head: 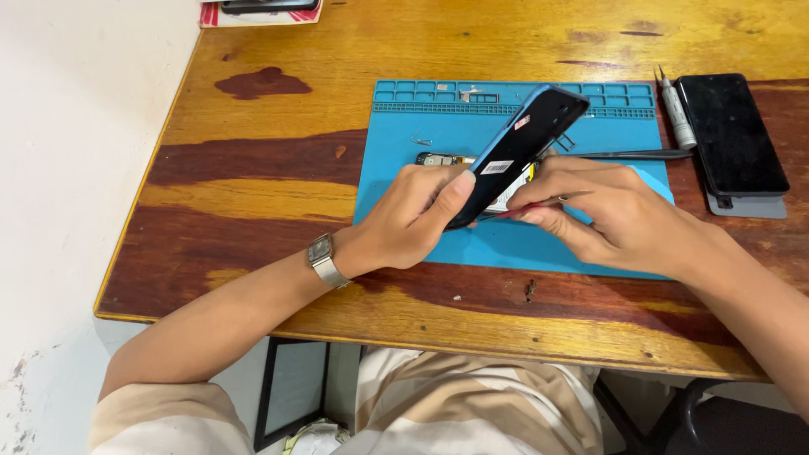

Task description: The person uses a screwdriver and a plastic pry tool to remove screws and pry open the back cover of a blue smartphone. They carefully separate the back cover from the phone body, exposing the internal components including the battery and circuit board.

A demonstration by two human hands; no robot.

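My left hand (413, 221) grips the opened black, blue-edged phone (518, 152) tilted above the blue silicone repair mat (506, 244) on the wooden table (253, 194). My right hand's (611, 215) fingers pinch a thin red-tipped tool (514, 211) at its lower edge. I judge I'm prying; next calls for steady, gentle leverage.

Bright, even daylight-like light, soft throughout. Faint soft shadows under the hands (522, 215) on the blue rubber work mat (396, 177). Mild sheen on the varnished orange-brown wooden desk (278, 185). Sharp focus overall; slight wide-angle stretch at edges. White wall at left nearly overexposed.
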